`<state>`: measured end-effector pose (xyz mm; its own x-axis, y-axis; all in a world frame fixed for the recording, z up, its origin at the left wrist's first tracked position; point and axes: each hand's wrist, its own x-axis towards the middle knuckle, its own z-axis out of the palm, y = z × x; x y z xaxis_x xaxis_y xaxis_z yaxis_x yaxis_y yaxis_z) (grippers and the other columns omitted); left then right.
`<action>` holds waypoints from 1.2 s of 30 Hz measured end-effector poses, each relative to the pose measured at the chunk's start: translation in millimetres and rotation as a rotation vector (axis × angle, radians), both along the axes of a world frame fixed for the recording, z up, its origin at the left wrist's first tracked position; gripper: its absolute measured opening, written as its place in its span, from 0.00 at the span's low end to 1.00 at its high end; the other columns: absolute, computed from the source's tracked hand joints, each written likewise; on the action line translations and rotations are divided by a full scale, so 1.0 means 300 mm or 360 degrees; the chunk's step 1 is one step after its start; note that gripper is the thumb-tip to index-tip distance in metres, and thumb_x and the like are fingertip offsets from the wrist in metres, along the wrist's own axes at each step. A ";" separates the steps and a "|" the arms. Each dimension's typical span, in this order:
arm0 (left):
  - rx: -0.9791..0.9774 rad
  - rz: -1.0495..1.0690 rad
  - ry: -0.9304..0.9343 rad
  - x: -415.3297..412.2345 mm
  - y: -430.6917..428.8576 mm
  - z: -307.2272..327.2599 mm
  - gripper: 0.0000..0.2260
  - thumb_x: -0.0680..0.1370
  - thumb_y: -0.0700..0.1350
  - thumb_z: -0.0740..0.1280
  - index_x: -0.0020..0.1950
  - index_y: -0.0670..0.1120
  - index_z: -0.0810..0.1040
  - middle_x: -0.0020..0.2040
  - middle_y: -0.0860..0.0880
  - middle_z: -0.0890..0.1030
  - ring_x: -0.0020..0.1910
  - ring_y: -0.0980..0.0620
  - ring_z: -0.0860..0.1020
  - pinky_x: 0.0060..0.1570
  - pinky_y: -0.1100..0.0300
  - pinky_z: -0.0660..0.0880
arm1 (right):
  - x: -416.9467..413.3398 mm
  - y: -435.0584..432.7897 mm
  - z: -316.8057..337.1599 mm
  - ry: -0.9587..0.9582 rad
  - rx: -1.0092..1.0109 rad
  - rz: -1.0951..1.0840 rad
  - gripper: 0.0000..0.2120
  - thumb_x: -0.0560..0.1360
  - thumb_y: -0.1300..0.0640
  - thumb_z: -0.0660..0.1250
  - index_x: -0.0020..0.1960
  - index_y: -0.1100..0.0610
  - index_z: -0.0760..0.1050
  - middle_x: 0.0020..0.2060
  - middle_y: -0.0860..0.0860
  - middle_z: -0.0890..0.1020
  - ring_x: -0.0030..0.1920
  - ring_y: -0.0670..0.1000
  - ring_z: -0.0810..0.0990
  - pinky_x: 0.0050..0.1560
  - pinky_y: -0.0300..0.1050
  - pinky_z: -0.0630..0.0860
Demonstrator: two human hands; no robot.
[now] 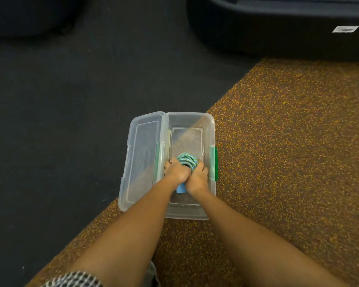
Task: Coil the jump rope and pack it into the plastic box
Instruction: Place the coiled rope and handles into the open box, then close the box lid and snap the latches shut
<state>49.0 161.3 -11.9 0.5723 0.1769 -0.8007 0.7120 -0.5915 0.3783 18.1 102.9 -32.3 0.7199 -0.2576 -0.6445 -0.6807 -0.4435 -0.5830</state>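
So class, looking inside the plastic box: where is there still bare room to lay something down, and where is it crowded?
Free: the far half of the plastic box floor, bordered by the far wall and the coiled jump rope. Crowded: the near half, where the left hand and right hand press the coil down. The open lid, lying flat to the left, is bare too.

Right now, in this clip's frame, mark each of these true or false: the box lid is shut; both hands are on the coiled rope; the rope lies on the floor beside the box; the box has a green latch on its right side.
1. The lid is shut. False: it lies open, to the left of the plastic box.
2. Left hand and right hand both hold the coiled jump rope. True.
3. The rope lies on the floor. False: it is inside the box.
4. A green latch sits on the box's right side. True.
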 end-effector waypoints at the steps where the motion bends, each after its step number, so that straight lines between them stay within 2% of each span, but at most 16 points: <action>1: 0.0013 -0.0031 0.0024 0.000 0.002 -0.006 0.30 0.75 0.42 0.61 0.74 0.44 0.54 0.73 0.38 0.55 0.69 0.39 0.64 0.68 0.52 0.62 | 0.002 0.007 -0.005 0.0018 -0.0049 0.0001 0.24 0.77 0.60 0.57 0.71 0.62 0.56 0.66 0.65 0.65 0.66 0.63 0.65 0.64 0.52 0.62; 4: 0.0010 -0.0073 0.0071 0.006 0.007 -0.010 0.32 0.76 0.41 0.60 0.76 0.43 0.48 0.75 0.38 0.52 0.71 0.39 0.61 0.69 0.52 0.61 | 0.008 0.023 -0.014 0.0066 -0.0243 0.0134 0.24 0.78 0.62 0.54 0.72 0.64 0.53 0.66 0.65 0.64 0.67 0.63 0.63 0.65 0.53 0.60; 8: -0.0081 -0.0070 0.0099 0.030 0.018 0.009 0.36 0.74 0.38 0.62 0.75 0.40 0.43 0.71 0.35 0.64 0.67 0.39 0.68 0.66 0.49 0.67 | 0.018 0.016 -0.008 0.0117 -0.0289 0.0258 0.29 0.79 0.61 0.55 0.74 0.66 0.44 0.69 0.64 0.61 0.69 0.63 0.61 0.67 0.52 0.60; 11: -0.0208 -0.0069 0.0153 0.061 0.026 0.052 0.28 0.75 0.36 0.60 0.73 0.37 0.55 0.69 0.35 0.68 0.62 0.43 0.71 0.62 0.51 0.70 | 0.022 -0.002 0.011 0.0098 -0.0238 0.0245 0.33 0.78 0.58 0.58 0.73 0.67 0.43 0.70 0.65 0.60 0.69 0.63 0.62 0.66 0.53 0.62; 13: -0.0341 -0.0074 0.0222 0.080 0.036 0.091 0.16 0.73 0.33 0.59 0.61 0.34 0.72 0.64 0.36 0.74 0.58 0.46 0.73 0.53 0.53 0.72 | 0.020 -0.011 0.034 0.0018 -0.0249 0.0188 0.32 0.79 0.53 0.57 0.73 0.68 0.46 0.68 0.66 0.64 0.68 0.64 0.65 0.64 0.53 0.64; 14: -0.0387 -0.0077 0.0257 0.089 0.045 0.114 0.11 0.74 0.33 0.58 0.54 0.36 0.75 0.60 0.38 0.75 0.58 0.45 0.74 0.54 0.53 0.72 | 0.020 -0.016 0.049 -0.0043 -0.0254 0.0138 0.31 0.79 0.51 0.56 0.72 0.69 0.50 0.66 0.67 0.67 0.65 0.65 0.67 0.61 0.53 0.66; 16: -0.0430 -0.0065 0.0252 0.114 0.069 0.169 0.07 0.77 0.36 0.55 0.45 0.41 0.72 0.50 0.42 0.76 0.52 0.45 0.74 0.55 0.51 0.72 | 0.022 -0.028 0.084 -0.0219 -0.0250 -0.0022 0.25 0.79 0.50 0.55 0.67 0.69 0.61 0.58 0.68 0.74 0.59 0.65 0.73 0.53 0.52 0.69; 18: -0.0436 -0.0008 0.0180 0.152 0.113 0.217 0.08 0.79 0.38 0.54 0.42 0.42 0.70 0.42 0.46 0.71 0.41 0.48 0.72 0.48 0.54 0.73 | 0.024 -0.038 0.128 -0.0411 -0.0247 -0.0218 0.20 0.80 0.52 0.53 0.61 0.67 0.69 0.54 0.66 0.78 0.55 0.64 0.76 0.49 0.51 0.68; 19: -0.0453 0.0020 0.0154 0.172 0.144 0.236 0.08 0.80 0.39 0.54 0.47 0.39 0.71 0.44 0.45 0.71 0.39 0.49 0.71 0.45 0.55 0.73 | 0.022 -0.040 0.154 -0.0487 -0.0239 -0.0312 0.18 0.80 0.53 0.53 0.60 0.66 0.70 0.54 0.65 0.78 0.55 0.63 0.76 0.50 0.50 0.68; 21: -0.0467 0.0075 0.0105 0.198 0.214 0.267 0.15 0.81 0.41 0.53 0.66 0.39 0.67 0.53 0.43 0.71 0.47 0.46 0.73 0.47 0.56 0.74 | 0.004 -0.022 0.208 -0.0593 -0.0192 -0.0400 0.17 0.80 0.54 0.53 0.58 0.64 0.72 0.52 0.61 0.79 0.52 0.60 0.76 0.47 0.46 0.67; 22: -0.0458 0.0091 0.0073 0.206 0.252 0.277 0.17 0.81 0.42 0.53 0.69 0.40 0.64 0.55 0.44 0.71 0.51 0.47 0.73 0.48 0.56 0.74 | -0.013 0.002 0.230 -0.0614 -0.0154 -0.0364 0.16 0.80 0.54 0.53 0.57 0.63 0.73 0.50 0.59 0.79 0.50 0.58 0.76 0.44 0.44 0.66; 25: -0.0444 0.0139 -0.0123 0.200 0.368 0.297 0.17 0.81 0.44 0.55 0.69 0.42 0.66 0.57 0.45 0.74 0.54 0.49 0.75 0.52 0.57 0.73 | -0.089 0.109 0.238 -0.0542 0.0034 -0.0099 0.15 0.79 0.51 0.57 0.57 0.60 0.73 0.49 0.56 0.79 0.51 0.56 0.77 0.53 0.49 0.73; 27: -0.0397 0.0166 -0.0222 0.174 0.443 0.294 0.16 0.80 0.44 0.56 0.67 0.42 0.68 0.60 0.45 0.76 0.56 0.49 0.76 0.55 0.57 0.73 | -0.133 0.185 0.224 -0.0394 0.0130 0.0049 0.20 0.77 0.48 0.59 0.63 0.59 0.69 0.57 0.57 0.77 0.58 0.56 0.75 0.61 0.53 0.71; 29: -0.0313 0.0220 -0.0268 0.134 0.515 0.274 0.15 0.80 0.43 0.55 0.66 0.43 0.70 0.61 0.45 0.77 0.56 0.49 0.77 0.57 0.56 0.72 | -0.156 0.239 0.214 -0.0278 0.0148 0.0102 0.26 0.76 0.47 0.60 0.69 0.60 0.63 0.64 0.57 0.71 0.65 0.56 0.69 0.67 0.50 0.66; 32: -0.0224 0.0436 -0.0320 0.082 0.610 0.238 0.14 0.81 0.43 0.55 0.65 0.43 0.71 0.62 0.44 0.77 0.54 0.49 0.76 0.56 0.56 0.72 | -0.157 0.281 0.207 -0.0213 0.0092 0.0049 0.29 0.75 0.49 0.64 0.70 0.61 0.60 0.66 0.57 0.67 0.67 0.56 0.67 0.68 0.48 0.63; 36: -0.0097 0.0577 -0.0313 0.032 0.681 0.202 0.15 0.81 0.42 0.55 0.65 0.41 0.71 0.63 0.42 0.76 0.53 0.49 0.75 0.55 0.56 0.71 | -0.141 0.297 0.205 -0.0196 -0.0022 -0.0007 0.26 0.74 0.57 0.67 0.69 0.60 0.63 0.64 0.57 0.67 0.65 0.57 0.69 0.67 0.46 0.63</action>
<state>58.6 365.6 48.7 0.6247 0.3506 -0.6978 0.7809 -0.2880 0.5543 -24.2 191.9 29.0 0.7921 -0.2694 -0.5477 -0.6065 -0.4494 -0.6559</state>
